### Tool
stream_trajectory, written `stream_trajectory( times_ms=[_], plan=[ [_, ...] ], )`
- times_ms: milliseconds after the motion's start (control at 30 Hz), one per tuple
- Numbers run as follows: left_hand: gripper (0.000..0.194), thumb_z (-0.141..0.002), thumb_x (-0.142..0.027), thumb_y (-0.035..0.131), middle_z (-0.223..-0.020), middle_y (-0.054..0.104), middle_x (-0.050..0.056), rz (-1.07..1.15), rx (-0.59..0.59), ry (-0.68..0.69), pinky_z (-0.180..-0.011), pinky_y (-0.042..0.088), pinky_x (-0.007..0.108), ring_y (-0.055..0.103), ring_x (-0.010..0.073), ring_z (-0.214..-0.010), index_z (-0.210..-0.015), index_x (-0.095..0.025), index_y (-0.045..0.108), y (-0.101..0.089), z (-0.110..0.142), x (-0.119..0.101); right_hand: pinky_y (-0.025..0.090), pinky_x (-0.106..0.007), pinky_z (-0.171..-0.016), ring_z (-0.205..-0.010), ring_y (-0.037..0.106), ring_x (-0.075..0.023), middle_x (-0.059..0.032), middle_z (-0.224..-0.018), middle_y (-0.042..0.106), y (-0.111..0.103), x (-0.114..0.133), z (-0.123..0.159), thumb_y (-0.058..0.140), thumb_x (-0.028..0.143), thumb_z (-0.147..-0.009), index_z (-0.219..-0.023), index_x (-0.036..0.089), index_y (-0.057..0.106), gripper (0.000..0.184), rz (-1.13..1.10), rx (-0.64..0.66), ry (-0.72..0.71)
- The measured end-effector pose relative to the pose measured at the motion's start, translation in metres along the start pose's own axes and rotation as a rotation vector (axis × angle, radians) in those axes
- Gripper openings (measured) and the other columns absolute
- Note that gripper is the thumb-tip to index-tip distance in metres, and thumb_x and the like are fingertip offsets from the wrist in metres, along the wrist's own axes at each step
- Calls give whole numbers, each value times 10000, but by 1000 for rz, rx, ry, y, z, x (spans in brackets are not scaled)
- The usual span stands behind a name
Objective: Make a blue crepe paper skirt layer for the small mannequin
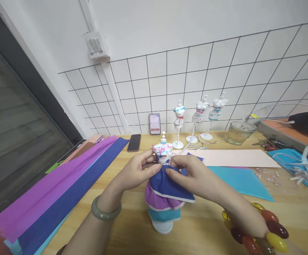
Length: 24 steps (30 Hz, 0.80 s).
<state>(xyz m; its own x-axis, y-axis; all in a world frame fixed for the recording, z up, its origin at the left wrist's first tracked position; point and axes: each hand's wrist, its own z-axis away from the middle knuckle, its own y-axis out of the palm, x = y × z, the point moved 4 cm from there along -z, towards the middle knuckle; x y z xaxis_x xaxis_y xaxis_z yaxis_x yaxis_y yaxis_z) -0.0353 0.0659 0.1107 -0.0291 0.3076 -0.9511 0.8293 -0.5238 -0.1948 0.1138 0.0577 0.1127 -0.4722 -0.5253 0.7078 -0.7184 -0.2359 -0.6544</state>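
A small white dress form [163,150] with painted pink and blue patches stands upright on the table in front of me. It wears a tiered skirt: dark blue fabric [167,184] on top, purple [160,200] below, teal [164,214] lowest, the upper two edged in white. My left hand [143,166] is at the form's left side, its thumb pressing the dark blue fabric at the waist. From the right, my right hand [187,173] pinches the same fabric near the waist. The fingertips behind the form are partly hidden.
Purple [55,191] and dark blue [74,198] sheets lie at left. Behind stand several bare dress forms [179,118] and two phones [134,142]. A pink sheet [241,158], blue sheet [239,180], glass jar [241,132] and ribbons [304,171] are at right.
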Motion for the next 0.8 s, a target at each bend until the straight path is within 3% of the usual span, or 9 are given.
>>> stream_trajectory(
  times_ms=[233, 500, 800],
  plan=[
    [497, -797, -201, 624, -1270, 565, 111, 64, -43, 25, -992, 422, 367, 521, 253, -1174, -1275, -203, 490, 1, -2, 9, 323, -240, -519, -577, 417, -109, 26, -608, 492, 2, -2, -1, 487, 251, -842, -617, 183, 463, 236, 6, -1, 15],
    [467, -810, -174, 600, -1253, 577, 119, 67, -84, -9, -995, 423, 374, 533, 253, -1164, -1265, -182, 496, -1, -3, 11, 422, -252, -602, -702, 546, -142, -6, -762, 625, -4, -9, 1, 535, 333, -853, -773, 184, 604, 183, -222, 75, 84],
    [439, -807, -181, 609, -1261, 566, 117, 32, -80, -9, -989, 420, 371, 534, 251, -1154, -1235, -177, 509, -2, -3, 13, 428, -266, -623, -704, 578, -150, -3, -782, 665, -8, 2, 5, 526, 295, -865, -834, 210, 655, 159, -55, 62, 46]
  ],
)
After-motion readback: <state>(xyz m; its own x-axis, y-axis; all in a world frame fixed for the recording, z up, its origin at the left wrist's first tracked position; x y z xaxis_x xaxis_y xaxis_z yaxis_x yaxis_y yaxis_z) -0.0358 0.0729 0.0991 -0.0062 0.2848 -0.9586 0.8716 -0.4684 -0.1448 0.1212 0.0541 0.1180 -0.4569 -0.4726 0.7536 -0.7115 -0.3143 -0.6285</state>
